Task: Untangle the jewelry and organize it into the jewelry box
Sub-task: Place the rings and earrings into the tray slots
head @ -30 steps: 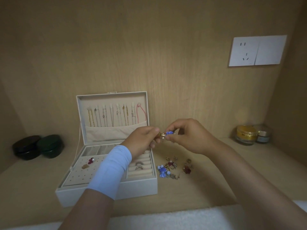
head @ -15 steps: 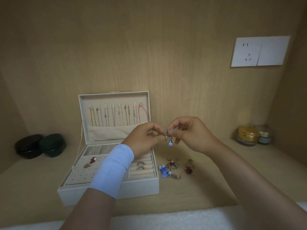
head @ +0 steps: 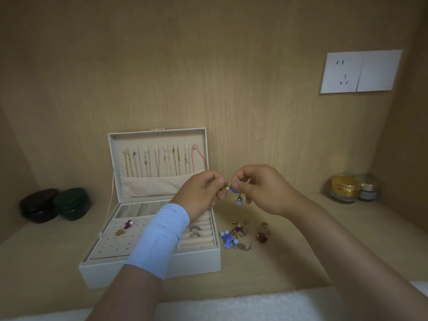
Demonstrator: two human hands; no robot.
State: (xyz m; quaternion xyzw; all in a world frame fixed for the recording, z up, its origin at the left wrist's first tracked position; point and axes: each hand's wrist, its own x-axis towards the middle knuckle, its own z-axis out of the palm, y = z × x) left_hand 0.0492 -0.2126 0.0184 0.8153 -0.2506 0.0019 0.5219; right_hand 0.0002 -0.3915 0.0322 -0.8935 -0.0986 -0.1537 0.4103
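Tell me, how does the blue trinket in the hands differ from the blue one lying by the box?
The held trinket hangs in the air, pinched by the left hand and right hand; the lying trinket rests on the shelf, untouched. The held trinket dangles a bead; the lying trinket sits in a pile beside the jewelry box. Both are blue.

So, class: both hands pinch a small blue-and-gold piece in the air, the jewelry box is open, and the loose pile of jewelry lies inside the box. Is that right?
No. The head view shows the loose pile of jewelry on the wooden shelf, right of the jewelry box, not inside it. The rest stands.
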